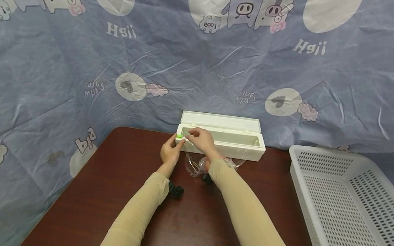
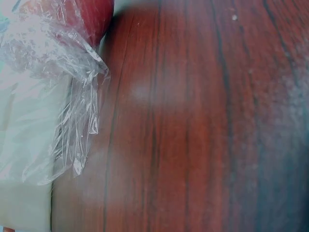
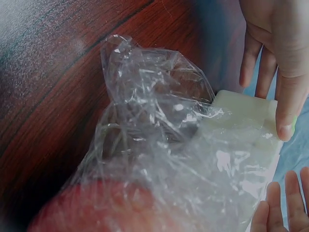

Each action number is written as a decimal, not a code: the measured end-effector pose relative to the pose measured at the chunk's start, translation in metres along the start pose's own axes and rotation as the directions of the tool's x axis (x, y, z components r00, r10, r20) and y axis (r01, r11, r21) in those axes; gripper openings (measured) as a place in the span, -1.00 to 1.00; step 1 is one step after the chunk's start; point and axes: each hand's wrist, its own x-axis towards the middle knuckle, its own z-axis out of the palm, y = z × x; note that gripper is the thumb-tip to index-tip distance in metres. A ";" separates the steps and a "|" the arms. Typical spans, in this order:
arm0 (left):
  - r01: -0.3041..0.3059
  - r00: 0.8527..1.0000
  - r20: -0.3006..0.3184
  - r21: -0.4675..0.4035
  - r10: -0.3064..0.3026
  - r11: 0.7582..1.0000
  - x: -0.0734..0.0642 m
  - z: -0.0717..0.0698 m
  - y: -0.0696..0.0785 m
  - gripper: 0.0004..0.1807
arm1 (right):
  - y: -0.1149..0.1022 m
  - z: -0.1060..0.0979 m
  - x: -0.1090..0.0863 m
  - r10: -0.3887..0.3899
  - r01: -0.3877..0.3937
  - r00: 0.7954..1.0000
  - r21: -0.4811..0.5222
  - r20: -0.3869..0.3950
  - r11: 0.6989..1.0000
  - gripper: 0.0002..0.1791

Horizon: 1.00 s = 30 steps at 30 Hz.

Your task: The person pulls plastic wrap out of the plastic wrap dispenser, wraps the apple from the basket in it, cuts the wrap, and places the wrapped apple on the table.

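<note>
A long white cling film box (image 1: 255, 154) stands at the back of the table with its lid (image 1: 221, 121) raised. My left hand (image 1: 169, 151) grips its left end, thumb on the front top edge beside a small green piece (image 1: 179, 136). Over the box's left part hovers my right hand (image 1: 202, 139); its fingers (image 3: 273, 205) look loosely straight in the right wrist view and hold nothing visible. Crumpled clear film (image 3: 154, 106) drapes down the box front onto the table. Under the film sits a round red thing (image 2: 99, 19), partly hidden by my right forearm in the head view.
A white perforated plastic basket (image 1: 310, 209) stands at the right on the dark red-brown table (image 1: 189, 222). Behind the table hangs a blue printed cloth (image 1: 174, 59), close to the raised lid. A black device (image 1: 176, 191) shows at my left wrist.
</note>
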 end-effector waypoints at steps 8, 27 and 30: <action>0.061 0.998 0.002 -0.105 -0.061 0.993 0.001 0.000 -0.003 -0.44 | -0.001 0.006 0.002 -0.034 0.035 0.999 -0.041 0.017 0.999 -0.64; 0.075 0.997 -0.012 -0.131 -0.077 0.989 0.003 0.000 -0.009 -0.48 | 0.003 0.013 0.009 -0.073 0.078 0.997 -0.156 0.034 0.985 -0.68; 0.076 0.997 -0.012 -0.139 -0.078 0.987 0.004 0.000 -0.009 -0.49 | 0.004 0.014 0.010 -0.075 0.079 0.997 -0.147 0.029 0.986 -0.69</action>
